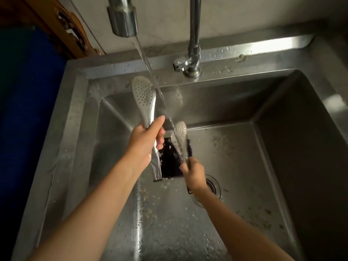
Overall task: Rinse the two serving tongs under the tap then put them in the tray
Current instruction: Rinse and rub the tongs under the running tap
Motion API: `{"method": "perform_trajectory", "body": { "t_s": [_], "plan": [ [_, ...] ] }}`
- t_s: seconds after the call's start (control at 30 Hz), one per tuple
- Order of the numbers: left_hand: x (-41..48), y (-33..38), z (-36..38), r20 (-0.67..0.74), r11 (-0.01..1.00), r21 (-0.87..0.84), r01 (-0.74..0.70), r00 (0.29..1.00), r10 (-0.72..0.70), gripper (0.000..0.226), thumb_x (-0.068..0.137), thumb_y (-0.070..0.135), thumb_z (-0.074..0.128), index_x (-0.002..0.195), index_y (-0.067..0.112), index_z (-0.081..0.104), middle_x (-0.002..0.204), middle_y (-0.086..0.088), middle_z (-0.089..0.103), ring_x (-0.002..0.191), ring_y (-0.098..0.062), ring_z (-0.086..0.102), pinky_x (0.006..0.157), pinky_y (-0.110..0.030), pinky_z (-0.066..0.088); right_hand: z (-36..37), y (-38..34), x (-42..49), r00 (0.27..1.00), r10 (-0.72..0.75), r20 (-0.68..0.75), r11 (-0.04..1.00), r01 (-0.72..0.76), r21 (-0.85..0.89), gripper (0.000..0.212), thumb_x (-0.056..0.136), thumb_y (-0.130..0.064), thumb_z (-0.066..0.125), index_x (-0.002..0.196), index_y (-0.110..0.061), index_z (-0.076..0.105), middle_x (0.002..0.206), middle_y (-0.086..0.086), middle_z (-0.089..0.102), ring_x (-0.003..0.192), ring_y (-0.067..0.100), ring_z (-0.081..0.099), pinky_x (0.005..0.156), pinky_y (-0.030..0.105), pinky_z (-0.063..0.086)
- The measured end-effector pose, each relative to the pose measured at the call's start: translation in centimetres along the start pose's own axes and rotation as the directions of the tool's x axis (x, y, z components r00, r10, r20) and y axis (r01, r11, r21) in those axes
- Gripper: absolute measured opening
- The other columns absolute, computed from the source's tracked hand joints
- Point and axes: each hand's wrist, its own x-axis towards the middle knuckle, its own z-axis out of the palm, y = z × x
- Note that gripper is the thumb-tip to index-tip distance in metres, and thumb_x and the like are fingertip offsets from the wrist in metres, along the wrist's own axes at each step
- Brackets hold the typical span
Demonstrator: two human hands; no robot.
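My left hand (pixel 145 146) grips a steel serving tong (pixel 145 95) with a perforated spoon head, held upright just left of the water stream (pixel 150 72). The tong's flat handle end sticks out below the hand. My right hand (pixel 194 172) grips a second perforated tong (pixel 180 136) lower in the basin, and the running water lands on its head. The tap spout (pixel 123 17) hangs above, pouring down and to the right. No tray is in view.
Both hands are over a deep steel sink (pixel 79 129) spattered with food bits and droplets. A black object (pixel 170 161) lies on the sink floor beneath the tongs, next to the round drain (pixel 213 187). The tap's base and lever (pixel 188 65) stand on the back rim.
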Motion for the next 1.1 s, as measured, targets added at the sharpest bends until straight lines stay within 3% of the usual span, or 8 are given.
{"method": "perform_trajectory", "body": {
  "t_s": [0.1,0.2,0.37,0.5,0.67,0.83,0.97,1.1],
  "plan": [
    [-0.7,-0.6,-0.2,-0.011,0.995,-0.086,0.049,0.999,-0.050,0.012,0.086,0.022,0.064,0.088,0.013,0.056,0.082,-0.008,0.066,0.065,-0.012,0.068,0.049,-0.024,0.055,-1.9,-3.8,-1.3,0.985,-0.165,-0.056,0.983,0.169,0.070,0.021,0.093,-0.020,0.049,0.072,-0.023,0.047,0.071,0.002,0.054,0.061,0.012,0.047,0.050,0.015,0.035],
    [-1.6,-0.7,-0.1,-0.002,0.990,-0.133,0.056,0.998,-0.057,0.013,0.086,0.023,0.064,0.093,0.013,0.059,0.101,-0.010,0.067,0.094,-0.020,0.068,0.063,-0.024,0.058,-3.4,-7.7,-3.3,0.952,-0.289,-0.102,0.943,0.301,0.144,0.024,0.093,-0.023,0.049,0.070,-0.025,0.044,0.064,-0.005,0.048,0.054,0.006,0.041,0.048,0.014,0.036],
    [-3.6,0.2,1.2,0.010,0.984,-0.131,0.117,0.993,-0.117,0.020,0.079,0.035,0.070,0.088,0.017,0.069,0.080,0.000,0.076,0.078,-0.014,0.072,0.064,-0.025,0.054,-4.7,-10.9,-6.6,0.905,-0.414,-0.095,0.906,0.420,0.055,0.024,0.093,-0.022,0.050,0.072,-0.029,0.041,0.070,-0.006,0.046,0.059,0.001,0.045,0.055,0.011,0.037],
    [-5.0,1.6,2.4,0.115,0.980,-0.152,0.127,0.987,-0.110,0.062,0.060,0.046,0.074,0.103,0.002,0.066,0.094,-0.016,0.073,0.087,-0.025,0.071,0.081,-0.035,0.055,-5.7,-11.4,-8.1,0.886,-0.459,-0.059,0.888,0.458,-0.037,0.007,0.092,-0.025,0.046,0.086,-0.025,0.048,0.082,-0.006,0.049,0.073,0.006,0.049,0.065,0.015,0.038],
    [-5.7,2.3,3.3,0.138,0.977,-0.169,0.127,0.985,-0.104,0.040,0.082,0.029,0.066,0.102,-0.006,0.064,0.090,-0.018,0.071,0.075,-0.021,0.071,0.073,-0.028,0.058,-7.0,-12.0,-8.9,0.851,-0.525,0.005,0.844,0.522,-0.120,0.037,0.092,-0.027,0.039,0.122,-0.006,0.049,0.114,0.000,0.051,0.106,0.011,0.047,0.094,0.024,0.039],
    [-5.9,3.0,3.2,0.118,0.984,-0.147,0.097,0.990,-0.080,0.028,0.084,0.027,0.066,0.094,0.001,0.066,0.080,-0.011,0.073,0.067,-0.018,0.071,0.057,-0.028,0.057,-7.8,-12.5,-8.7,0.837,-0.545,-0.059,0.828,0.525,-0.196,0.017,0.094,-0.028,0.043,0.090,-0.018,0.056,0.089,-0.014,0.053,0.083,0.003,0.050,0.071,0.019,0.038],
    [-6.0,3.3,2.8,0.115,0.997,0.004,-0.078,0.990,0.077,0.015,0.082,0.031,0.068,0.089,0.018,0.066,0.072,0.005,0.075,0.068,-0.010,0.071,0.060,-0.019,0.054,-9.0,-16.4,-7.2,0.854,-0.418,-0.309,0.884,0.461,0.080,0.015,0.095,-0.030,0.044,0.083,-0.022,0.051,0.072,-0.009,0.057,0.063,-0.002,0.055,0.056,0.012,0.040],
    [-6.1,3.5,2.4,0.094,0.973,0.094,-0.209,0.975,0.201,0.017,0.082,0.033,0.067,0.096,0.024,0.066,0.084,0.007,0.075,0.081,-0.006,0.068,0.069,-0.018,0.052,-8.7,-22.3,-4.7,0.913,-0.386,-0.131,0.876,0.408,0.258,0.036,0.088,-0.040,0.057,0.114,-0.014,0.051,0.086,-0.007,0.060,0.077,0.004,0.058,0.073,0.023,0.048]
  ]
}}
